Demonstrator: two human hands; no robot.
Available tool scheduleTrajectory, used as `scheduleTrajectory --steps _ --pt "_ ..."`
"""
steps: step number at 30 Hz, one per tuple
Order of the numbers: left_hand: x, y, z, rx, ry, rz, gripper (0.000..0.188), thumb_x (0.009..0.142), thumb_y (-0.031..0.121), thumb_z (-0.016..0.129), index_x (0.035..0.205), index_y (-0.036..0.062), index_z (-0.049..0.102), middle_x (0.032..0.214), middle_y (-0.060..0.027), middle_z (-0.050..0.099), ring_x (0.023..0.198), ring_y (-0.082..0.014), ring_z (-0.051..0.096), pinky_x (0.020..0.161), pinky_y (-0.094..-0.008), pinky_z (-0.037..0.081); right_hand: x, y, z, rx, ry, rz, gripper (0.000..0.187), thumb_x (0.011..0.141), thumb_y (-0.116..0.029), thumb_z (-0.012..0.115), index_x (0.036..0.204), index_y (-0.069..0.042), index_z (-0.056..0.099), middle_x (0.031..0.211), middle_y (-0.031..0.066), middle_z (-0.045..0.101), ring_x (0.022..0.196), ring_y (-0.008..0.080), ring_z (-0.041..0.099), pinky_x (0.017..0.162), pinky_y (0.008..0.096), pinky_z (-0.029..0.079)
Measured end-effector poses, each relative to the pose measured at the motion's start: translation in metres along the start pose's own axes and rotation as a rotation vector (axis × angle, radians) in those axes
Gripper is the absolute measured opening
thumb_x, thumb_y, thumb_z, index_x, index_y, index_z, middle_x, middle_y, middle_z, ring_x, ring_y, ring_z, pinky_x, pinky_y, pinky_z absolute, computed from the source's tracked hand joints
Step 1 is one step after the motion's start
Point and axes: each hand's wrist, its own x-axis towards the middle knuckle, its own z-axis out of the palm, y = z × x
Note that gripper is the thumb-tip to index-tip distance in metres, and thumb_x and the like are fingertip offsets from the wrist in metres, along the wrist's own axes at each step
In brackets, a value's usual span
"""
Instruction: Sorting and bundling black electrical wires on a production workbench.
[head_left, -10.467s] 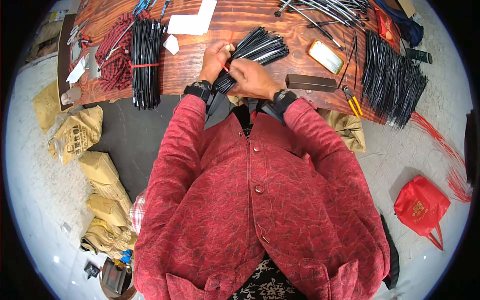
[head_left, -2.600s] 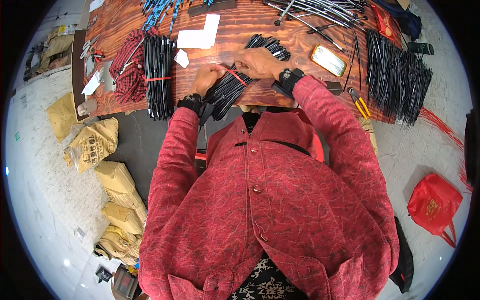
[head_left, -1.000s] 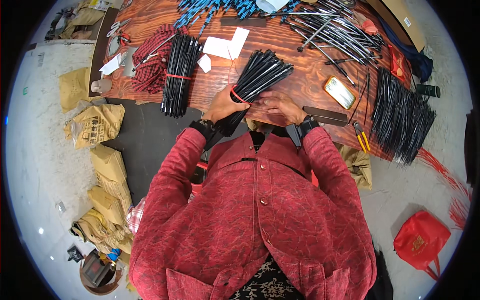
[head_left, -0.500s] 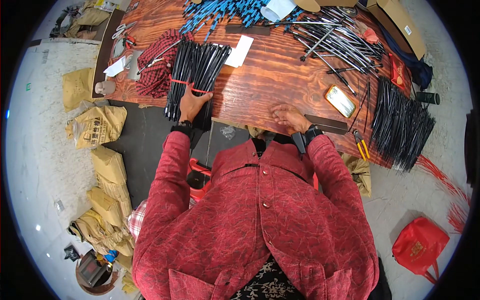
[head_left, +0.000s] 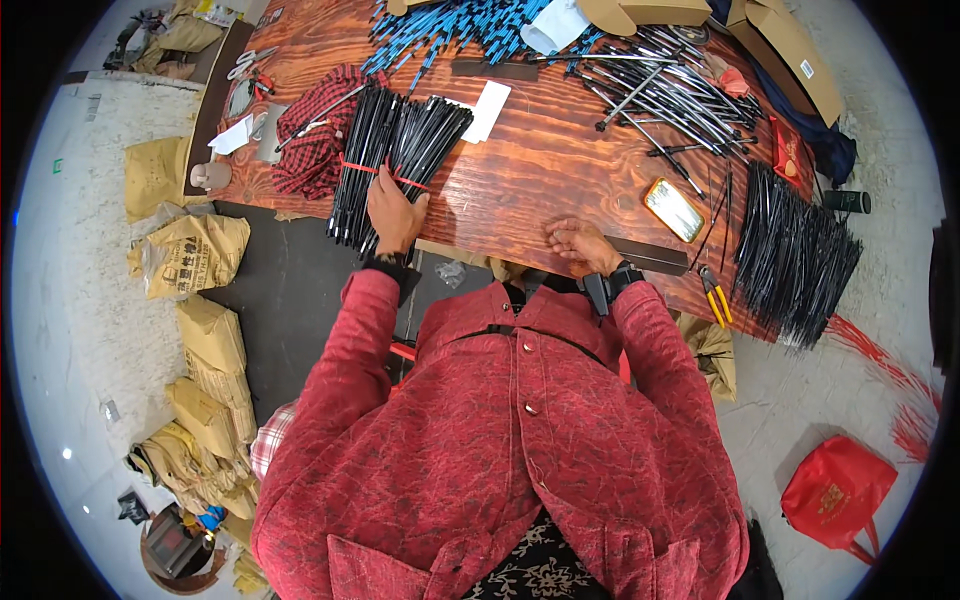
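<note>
My left hand [head_left: 398, 212] is down on the black rods, fingers stretched out along the right-hand bundle [head_left: 432, 138], thumb out to its side; whether it's gripping underneath, I can't tell. The bundle lies at the bench's near edge, left of the middle, its red tie [head_left: 412, 184] showing beside my fingers. Right against it sits the second bundle [head_left: 362, 130], with a red tie [head_left: 357, 167] of its own, its lower ends poking out past the near edge.

Now, doing this well: I'd say the pressure belongs close to the tie, where the rods sit tightest, because a push on the fanned far ends would likely splay them. Lining one tie up with the other should help the pair lie evenly. That overhang wants watching too, since a sleeve could catch it.

Over to my right hand [head_left: 580, 245]: nothing in it, fingers loosely curled, at the near edge beside a dark bar [head_left: 648, 255]. From there it could square the upper ends.

Farther out, white cards [head_left: 487, 110] lie just beyond the bundles, checked cloth [head_left: 312, 135] toward the bench's [head_left: 540, 140] left edge, yellow-handled pliers [head_left: 715, 295] by the near right corner, loose black rods [head_left: 795, 250] spilling over the right edge.
</note>
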Motion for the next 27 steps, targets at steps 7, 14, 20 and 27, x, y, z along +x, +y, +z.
scheduleTrajectory --steps 7,14,20,27 --pt "-0.056 0.080 -0.014 -0.063 -0.050 0.470 0.065 0.074 0.014 0.072 0.134 0.0009 0.050 0.129 -0.0258 0.050 0.122 -0.0436 0.046 0.106 -0.0532 0.035 -0.023 0.026 -0.015 0.045 0.071 -0.078 0.026 0.094 -0.017 0.061 0.118 -0.006 0.063 0.100 0.0011 0.067 0.082 0.0092 0.063 0.073 0.0232 0.054" --pt "-0.080 0.057 0.034 -0.184 -0.723 0.514 0.044 0.076 0.016 0.074 0.118 0.0062 0.063 0.130 -0.0200 0.052 0.115 -0.0411 0.054 0.094 -0.0468 0.048 -0.033 0.055 -0.014 -0.109 0.091 -0.038 0.026 0.091 -0.018 0.062 0.114 -0.008 0.066 0.094 0.0010 0.067 0.080 0.0095 0.064 0.071 0.0258 0.053" --pt "-0.055 0.073 0.039 -0.004 -0.809 0.614 0.037 0.076 0.019 0.075 0.110 0.0083 0.065 0.128 -0.0192 0.053 0.114 -0.0409 0.055 0.089 -0.0462 0.050 -0.066 0.095 -0.016 0.103 0.184 -0.078 0.022 0.090 -0.020 0.063 0.109 -0.011 0.069 0.091 -0.0007 0.070 0.072 0.0081 0.065 0.060 0.0221 0.051" --pt "-0.007 0.006 0.131 -0.279 -1.230 0.666 0.026 0.078 0.030 0.074 0.088 0.0070 0.066 0.092 -0.0187 0.069 0.092 -0.0365 0.065 0.077 -0.0447 0.051 -0.067 0.206 -0.037 0.250 0.305 -0.022 0.021 0.093 -0.022 0.061 0.109 -0.011 0.070 0.088 0.0037 0.071 0.076 0.0132 0.066 0.066 0.0275 0.053"
